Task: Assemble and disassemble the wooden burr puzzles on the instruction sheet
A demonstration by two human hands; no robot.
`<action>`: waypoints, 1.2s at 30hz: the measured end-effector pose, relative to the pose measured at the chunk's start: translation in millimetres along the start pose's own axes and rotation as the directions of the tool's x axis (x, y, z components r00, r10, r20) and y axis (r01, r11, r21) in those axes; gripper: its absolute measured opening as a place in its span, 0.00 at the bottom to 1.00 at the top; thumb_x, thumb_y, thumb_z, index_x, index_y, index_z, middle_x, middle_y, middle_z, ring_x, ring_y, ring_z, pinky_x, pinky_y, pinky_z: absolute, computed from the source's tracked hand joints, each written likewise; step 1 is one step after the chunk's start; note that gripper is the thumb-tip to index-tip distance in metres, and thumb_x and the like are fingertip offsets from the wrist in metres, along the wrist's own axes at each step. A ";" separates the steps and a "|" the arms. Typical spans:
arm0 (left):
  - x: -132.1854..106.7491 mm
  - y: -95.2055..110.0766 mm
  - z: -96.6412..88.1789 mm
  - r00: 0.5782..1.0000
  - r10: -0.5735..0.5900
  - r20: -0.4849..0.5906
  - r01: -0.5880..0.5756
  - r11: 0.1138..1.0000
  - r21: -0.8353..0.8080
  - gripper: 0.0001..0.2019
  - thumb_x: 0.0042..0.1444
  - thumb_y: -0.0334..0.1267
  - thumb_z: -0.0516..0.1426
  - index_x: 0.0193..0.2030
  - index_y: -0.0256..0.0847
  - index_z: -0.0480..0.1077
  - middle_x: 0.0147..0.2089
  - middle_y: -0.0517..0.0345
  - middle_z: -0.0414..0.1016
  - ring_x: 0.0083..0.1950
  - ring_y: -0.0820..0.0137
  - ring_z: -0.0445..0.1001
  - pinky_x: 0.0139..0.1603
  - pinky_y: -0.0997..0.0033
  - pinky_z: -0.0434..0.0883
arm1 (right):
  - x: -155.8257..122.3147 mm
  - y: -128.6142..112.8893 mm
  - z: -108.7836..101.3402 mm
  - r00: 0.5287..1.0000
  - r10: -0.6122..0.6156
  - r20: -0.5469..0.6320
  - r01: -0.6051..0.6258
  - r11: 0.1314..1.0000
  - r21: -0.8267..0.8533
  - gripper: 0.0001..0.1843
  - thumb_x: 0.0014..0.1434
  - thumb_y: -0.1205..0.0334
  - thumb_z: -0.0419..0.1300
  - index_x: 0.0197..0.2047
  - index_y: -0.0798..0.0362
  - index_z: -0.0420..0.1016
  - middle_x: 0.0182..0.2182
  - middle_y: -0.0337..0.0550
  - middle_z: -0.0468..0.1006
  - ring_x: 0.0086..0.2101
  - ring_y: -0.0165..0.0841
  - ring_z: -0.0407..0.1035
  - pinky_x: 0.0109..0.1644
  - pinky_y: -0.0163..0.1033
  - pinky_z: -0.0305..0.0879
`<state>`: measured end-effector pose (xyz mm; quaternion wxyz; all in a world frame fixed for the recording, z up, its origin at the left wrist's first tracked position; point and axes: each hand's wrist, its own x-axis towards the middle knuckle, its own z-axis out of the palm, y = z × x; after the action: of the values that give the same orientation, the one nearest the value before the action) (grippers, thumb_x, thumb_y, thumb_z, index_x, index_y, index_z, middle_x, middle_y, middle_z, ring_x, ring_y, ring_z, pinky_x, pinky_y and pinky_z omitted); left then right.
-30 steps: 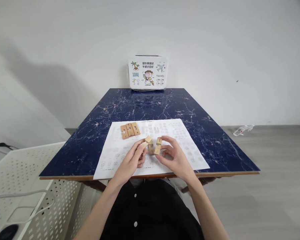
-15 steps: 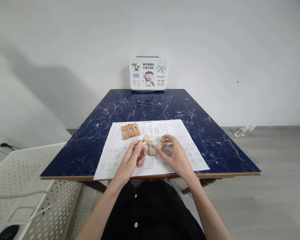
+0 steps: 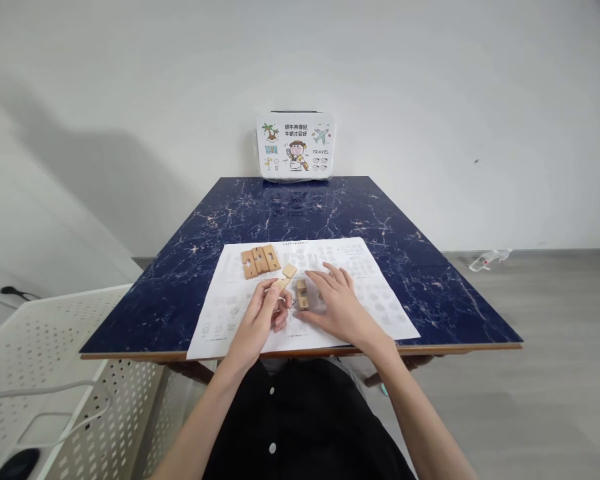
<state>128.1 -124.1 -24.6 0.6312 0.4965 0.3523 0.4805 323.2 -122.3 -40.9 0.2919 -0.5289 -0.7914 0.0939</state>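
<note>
Bright even daylight, soft shadow on left wall, wide-angle bending at edges

Two bare forearms reach forward, hands close together. The left hand (image 3: 260,319) is curled, thumb and fingertips pinched. The right hand (image 3: 337,305) lies palm down, fingers spread.

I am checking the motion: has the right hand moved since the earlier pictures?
Yes. The right hand has shifted left, toward the three blocks lying on the paper, and now lies flat over the paper.
</note>
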 end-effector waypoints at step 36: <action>40.7 10.7 12.2 0.994 0.091 -0.062 0.017 0.436 0.900 0.11 0.68 0.47 0.58 0.38 0.44 0.65 0.22 0.62 0.63 0.28 0.57 0.70 0.38 0.66 0.56 | -34.1 34.0 -18.8 0.838 0.514 -0.184 -0.348 0.763 0.545 0.41 0.55 0.38 0.72 0.62 0.53 0.69 0.48 0.55 0.82 0.42 0.47 0.79 0.50 0.54 0.77</action>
<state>148.4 -88.2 -9.8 0.2420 0.7383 0.5740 0.2584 369.5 -141.4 -53.6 0.5114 -0.6149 -0.5368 0.2688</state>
